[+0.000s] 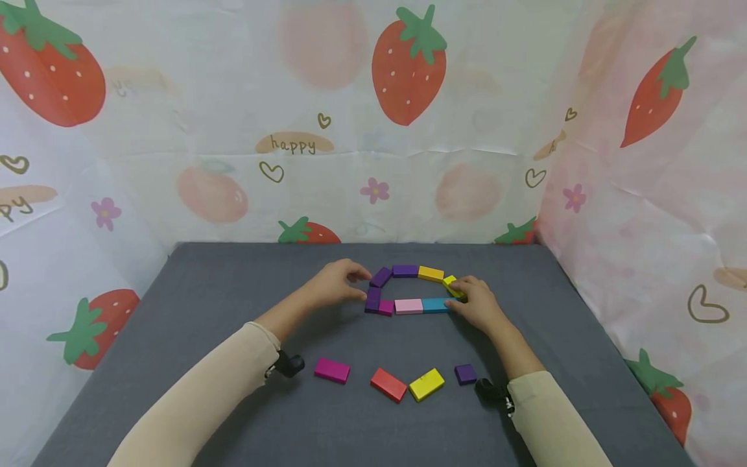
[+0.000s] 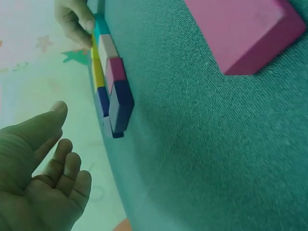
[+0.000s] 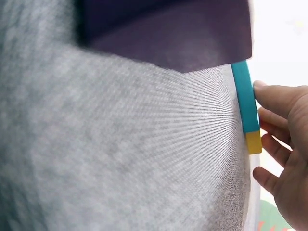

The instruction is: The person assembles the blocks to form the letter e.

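Observation:
Coloured wooden blocks form a long ring on the table: purple blocks [image 1: 382, 277] at the left, an orange block [image 1: 430, 274] and a yellow block [image 1: 449, 282] along the far side, and pink [image 1: 408, 306] and blue [image 1: 434, 305] blocks on the near side. My left hand [image 1: 335, 282] is at the left end, thumb and fingers spread with nothing between them. Around the right end reaches my right hand [image 1: 478, 303], thumb at the blue block and fingertips by the yellow one. In the right wrist view its fingers are loosely extended beside the teal-looking block [image 3: 245, 96].
Nearer me lie loose blocks: magenta [image 1: 332, 370], red [image 1: 388, 385], yellow [image 1: 426, 384] and a small purple one [image 1: 465, 374]. A dark grey cloth covers the table [image 1: 327, 428]. Behind it hangs a strawberry-print curtain [image 1: 350, 175].

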A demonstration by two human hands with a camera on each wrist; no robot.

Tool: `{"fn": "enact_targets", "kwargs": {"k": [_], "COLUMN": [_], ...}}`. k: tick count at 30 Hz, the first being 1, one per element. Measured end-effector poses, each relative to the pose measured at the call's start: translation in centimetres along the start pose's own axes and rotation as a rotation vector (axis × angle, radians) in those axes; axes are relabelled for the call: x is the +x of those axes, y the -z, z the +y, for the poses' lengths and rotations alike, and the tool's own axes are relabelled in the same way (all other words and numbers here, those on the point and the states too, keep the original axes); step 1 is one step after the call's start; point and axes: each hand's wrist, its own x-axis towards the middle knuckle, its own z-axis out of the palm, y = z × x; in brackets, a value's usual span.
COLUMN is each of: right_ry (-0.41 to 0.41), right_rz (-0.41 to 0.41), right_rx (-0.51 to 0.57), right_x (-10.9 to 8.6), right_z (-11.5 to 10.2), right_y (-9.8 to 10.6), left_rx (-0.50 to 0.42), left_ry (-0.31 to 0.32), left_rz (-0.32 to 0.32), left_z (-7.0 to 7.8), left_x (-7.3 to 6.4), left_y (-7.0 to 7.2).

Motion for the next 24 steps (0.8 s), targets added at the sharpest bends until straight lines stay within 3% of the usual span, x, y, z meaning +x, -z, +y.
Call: {"fn": "enact_targets", "kwargs": {"k": [13, 24], "right_ry": [-0.006, -0.006], "right_rz": [-0.002, -0.005], "right_rx": [-0.005, -0.003], "right_x": [-0.2, -0.1], "right_z": [-0.2, 0.0], "right_y": [0.1, 0.0], "left_rx": [-0.005, -0.089], "left_ry": [0.007, 0.032], "left_rz": [0.047, 0.065], "left_z": [-0.6, -1.4], "left_x": [-3.6, -7.6], "left_y": [1.9, 2.2]}}
